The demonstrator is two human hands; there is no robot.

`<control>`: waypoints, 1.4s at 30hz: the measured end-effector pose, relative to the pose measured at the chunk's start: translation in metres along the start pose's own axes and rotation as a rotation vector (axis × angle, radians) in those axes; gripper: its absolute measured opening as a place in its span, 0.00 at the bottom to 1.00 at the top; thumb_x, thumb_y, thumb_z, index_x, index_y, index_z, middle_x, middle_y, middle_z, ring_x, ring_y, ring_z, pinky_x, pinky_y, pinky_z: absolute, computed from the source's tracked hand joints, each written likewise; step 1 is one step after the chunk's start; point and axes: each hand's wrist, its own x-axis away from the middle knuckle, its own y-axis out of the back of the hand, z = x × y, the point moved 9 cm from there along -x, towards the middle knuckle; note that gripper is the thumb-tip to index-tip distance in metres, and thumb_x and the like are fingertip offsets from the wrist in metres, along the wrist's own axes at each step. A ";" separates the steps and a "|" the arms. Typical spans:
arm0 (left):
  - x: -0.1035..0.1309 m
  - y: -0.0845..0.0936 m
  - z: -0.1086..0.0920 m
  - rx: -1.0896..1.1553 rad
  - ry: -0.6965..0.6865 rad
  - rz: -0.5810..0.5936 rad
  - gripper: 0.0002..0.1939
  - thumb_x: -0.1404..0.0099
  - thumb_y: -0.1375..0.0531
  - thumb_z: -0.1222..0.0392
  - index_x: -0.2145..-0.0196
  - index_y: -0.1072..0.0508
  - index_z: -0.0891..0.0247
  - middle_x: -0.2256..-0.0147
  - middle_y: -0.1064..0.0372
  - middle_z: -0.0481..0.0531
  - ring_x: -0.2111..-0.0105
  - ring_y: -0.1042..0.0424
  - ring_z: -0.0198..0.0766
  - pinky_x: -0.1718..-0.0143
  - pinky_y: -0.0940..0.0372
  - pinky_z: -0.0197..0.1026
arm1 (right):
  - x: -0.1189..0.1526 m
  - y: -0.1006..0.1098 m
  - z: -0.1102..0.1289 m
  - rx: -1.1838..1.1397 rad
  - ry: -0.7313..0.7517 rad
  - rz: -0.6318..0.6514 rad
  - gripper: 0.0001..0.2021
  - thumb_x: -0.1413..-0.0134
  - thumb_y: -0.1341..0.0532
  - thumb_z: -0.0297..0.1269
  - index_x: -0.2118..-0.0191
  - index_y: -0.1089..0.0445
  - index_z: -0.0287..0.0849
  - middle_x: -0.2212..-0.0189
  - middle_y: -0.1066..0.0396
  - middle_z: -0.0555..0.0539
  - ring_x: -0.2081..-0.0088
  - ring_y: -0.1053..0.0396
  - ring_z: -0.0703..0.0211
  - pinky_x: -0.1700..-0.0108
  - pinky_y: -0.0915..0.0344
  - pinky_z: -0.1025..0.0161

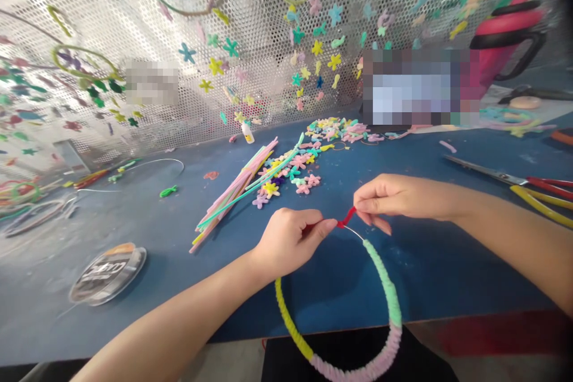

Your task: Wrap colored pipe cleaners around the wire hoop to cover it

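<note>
A wire hoop (390, 295) hangs over the near table edge, wrapped in yellow, pink and mint fuzzy pipe cleaner. My left hand (293, 240) is closed round its upper left part, thumb and forefinger pinching at the top where a red pipe cleaner (348, 216) meets the wire. A short stretch of bare wire (354, 232) shows between the red piece and the mint wrapping. My right hand (380, 198) pinches the other end of the red pipe cleaner, just right of the left fingertips. What lies inside the left palm is hidden.
Loose pipe cleaners (237, 191) lie in a bundle beside fuzzy flowers (295, 170). Scissors (505, 176) lie at right, a clear spool (108, 273) at left. Farther back are a small white bottle (248, 133) and a pink tumbler (496, 42), before a perforated metal panel (250, 30).
</note>
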 end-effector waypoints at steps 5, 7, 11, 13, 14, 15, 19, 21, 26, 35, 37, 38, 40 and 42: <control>0.000 0.001 0.002 -0.024 0.002 -0.018 0.22 0.35 0.52 0.50 0.82 0.47 0.65 0.83 0.56 0.42 0.81 0.57 0.28 0.79 0.58 0.33 | 0.018 0.003 0.030 0.279 0.022 -0.185 0.15 0.41 0.52 0.40 0.74 0.35 0.41 0.86 0.41 0.55 0.81 0.43 0.67 0.75 0.50 0.68; 0.000 0.001 0.004 -0.031 0.005 -0.034 0.22 0.35 0.52 0.50 0.82 0.47 0.64 0.84 0.57 0.42 0.81 0.57 0.28 0.79 0.58 0.34 | 0.024 -0.010 0.045 0.529 0.123 -0.240 0.15 0.41 0.52 0.37 0.77 0.37 0.41 0.86 0.41 0.54 0.81 0.44 0.67 0.76 0.54 0.67; -0.001 -0.001 0.006 -0.044 0.009 -0.045 0.22 0.35 0.51 0.50 0.82 0.45 0.64 0.84 0.56 0.43 0.81 0.57 0.29 0.79 0.58 0.34 | 0.030 -0.050 0.059 1.007 0.359 -0.383 0.09 0.52 0.49 0.24 0.77 0.38 0.41 0.85 0.39 0.52 0.82 0.46 0.64 0.77 0.60 0.63; -0.002 -0.002 0.006 -0.049 0.017 -0.041 0.22 0.36 0.51 0.49 0.82 0.45 0.64 0.84 0.55 0.43 0.81 0.56 0.29 0.79 0.58 0.34 | 0.029 -0.065 0.058 1.142 0.393 -0.464 0.08 0.61 0.47 0.21 0.76 0.36 0.41 0.85 0.39 0.51 0.83 0.45 0.62 0.77 0.60 0.63; -0.002 -0.002 0.007 -0.052 0.024 -0.038 0.22 0.36 0.51 0.49 0.82 0.44 0.65 0.84 0.55 0.43 0.81 0.56 0.29 0.79 0.57 0.34 | 0.029 -0.068 0.057 1.181 0.379 -0.505 0.08 0.64 0.47 0.21 0.77 0.36 0.40 0.85 0.39 0.50 0.83 0.44 0.62 0.78 0.60 0.63; -0.002 -0.003 0.007 -0.055 0.030 -0.034 0.22 0.36 0.51 0.49 0.82 0.44 0.65 0.84 0.55 0.43 0.81 0.56 0.29 0.79 0.57 0.34 | 0.029 -0.069 0.057 1.201 0.351 -0.546 0.08 0.65 0.46 0.20 0.77 0.35 0.40 0.86 0.39 0.50 0.83 0.43 0.61 0.78 0.59 0.63; -0.002 0.000 0.003 -0.048 0.044 -0.041 0.22 0.36 0.51 0.49 0.83 0.45 0.65 0.84 0.55 0.43 0.81 0.56 0.28 0.79 0.57 0.33 | 0.032 -0.064 0.056 1.180 0.225 -0.655 0.11 0.69 0.44 0.18 0.76 0.33 0.40 0.86 0.38 0.50 0.81 0.39 0.61 0.78 0.55 0.63; -0.002 0.003 0.002 -0.009 0.061 -0.031 0.23 0.35 0.52 0.49 0.83 0.45 0.65 0.84 0.55 0.43 0.81 0.56 0.27 0.80 0.56 0.33 | 0.034 -0.062 0.055 1.180 0.184 -0.668 0.12 0.69 0.44 0.18 0.76 0.33 0.40 0.85 0.37 0.50 0.81 0.38 0.60 0.78 0.54 0.64; 0.002 -0.011 0.022 0.346 0.335 0.225 0.28 0.36 0.58 0.41 0.78 0.34 0.66 0.86 0.50 0.43 0.88 0.46 0.26 0.85 0.50 0.31 | 0.026 -0.070 0.045 1.254 0.198 -0.561 0.11 0.68 0.45 0.18 0.76 0.34 0.39 0.80 0.34 0.47 0.78 0.39 0.60 0.77 0.51 0.63; 0.004 -0.027 0.018 0.414 0.301 0.356 0.21 0.39 0.50 0.44 0.75 0.33 0.65 0.86 0.48 0.41 0.90 0.43 0.26 0.91 0.50 0.28 | 0.021 -0.083 0.049 1.325 0.379 -0.510 0.11 0.58 0.47 0.18 0.73 0.33 0.39 0.79 0.35 0.47 0.77 0.41 0.59 0.75 0.49 0.64; 0.004 -0.024 0.013 0.397 0.252 0.332 0.19 0.39 0.49 0.47 0.77 0.34 0.65 0.85 0.47 0.41 0.90 0.43 0.26 0.91 0.50 0.28 | 0.022 -0.079 0.052 1.256 0.395 -0.502 0.07 0.50 0.46 0.24 0.73 0.33 0.40 0.79 0.35 0.47 0.76 0.41 0.59 0.75 0.49 0.64; 0.003 -0.022 0.011 0.401 0.232 0.320 0.18 0.39 0.48 0.48 0.77 0.35 0.65 0.84 0.46 0.42 0.90 0.43 0.25 0.91 0.50 0.28 | 0.023 -0.074 0.055 1.188 0.402 -0.497 0.07 0.46 0.46 0.29 0.72 0.33 0.40 0.79 0.34 0.47 0.76 0.40 0.59 0.74 0.48 0.64; 0.003 -0.019 0.008 0.420 0.195 0.306 0.17 0.39 0.47 0.49 0.77 0.36 0.65 0.84 0.47 0.41 0.89 0.45 0.24 0.90 0.52 0.28 | 0.026 -0.059 0.060 0.999 0.412 -0.486 0.13 0.41 0.49 0.37 0.73 0.32 0.41 0.78 0.33 0.47 0.74 0.38 0.60 0.72 0.47 0.64; 0.002 -0.016 0.005 0.445 0.158 0.292 0.17 0.39 0.47 0.50 0.78 0.37 0.66 0.85 0.48 0.41 0.89 0.46 0.23 0.89 0.53 0.28 | 0.027 -0.037 0.061 0.742 0.379 -0.473 0.18 0.39 0.53 0.40 0.74 0.32 0.40 0.78 0.33 0.48 0.74 0.38 0.62 0.71 0.46 0.65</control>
